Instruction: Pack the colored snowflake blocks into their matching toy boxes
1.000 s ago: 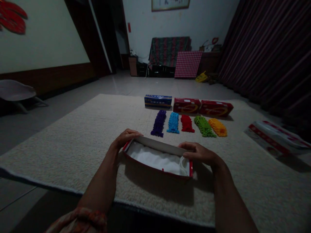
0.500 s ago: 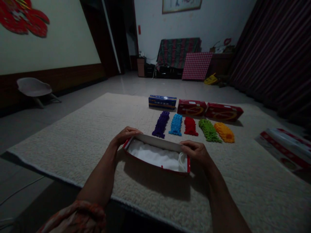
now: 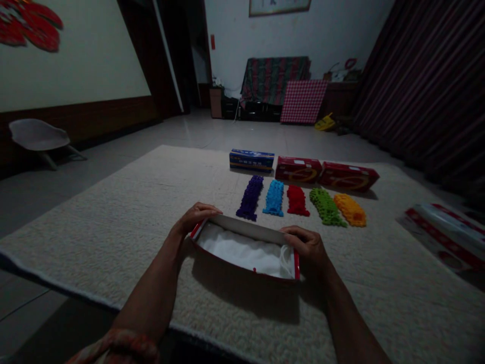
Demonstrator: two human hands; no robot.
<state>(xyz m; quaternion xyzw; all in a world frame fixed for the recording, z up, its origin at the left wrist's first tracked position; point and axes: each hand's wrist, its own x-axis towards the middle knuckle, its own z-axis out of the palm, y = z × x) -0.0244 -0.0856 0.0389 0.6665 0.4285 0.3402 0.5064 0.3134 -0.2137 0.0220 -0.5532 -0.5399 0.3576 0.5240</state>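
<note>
Both hands hold a long, narrow red cardboard box (image 3: 242,268), open at the top, over the near part of the cream cloth. Inside lies white padded material (image 3: 235,247), with a loop of pale cord (image 3: 285,259) at its right end. My left hand (image 3: 197,215) grips the far left corner, fingers over the rim. At the right end my right hand (image 3: 307,245) pinches the rim with the thumb on top. Just beyond the box lie strips of bumpy, knitted-looking material: purple (image 3: 250,198), light blue (image 3: 274,198), red (image 3: 297,200), green (image 3: 326,206) and orange (image 3: 350,209).
Behind the strips stand a blue box (image 3: 252,161) and two red boxes, one in the middle (image 3: 298,170) and one at the right (image 3: 349,176). A red and white package (image 3: 450,232) sits at the right edge. A pale chair (image 3: 40,135) stands far left.
The camera view has shifted slightly, and the box appears a little lower in the picture. Both hands keep the same grip, and the strips and boxes stay in their places.
</note>
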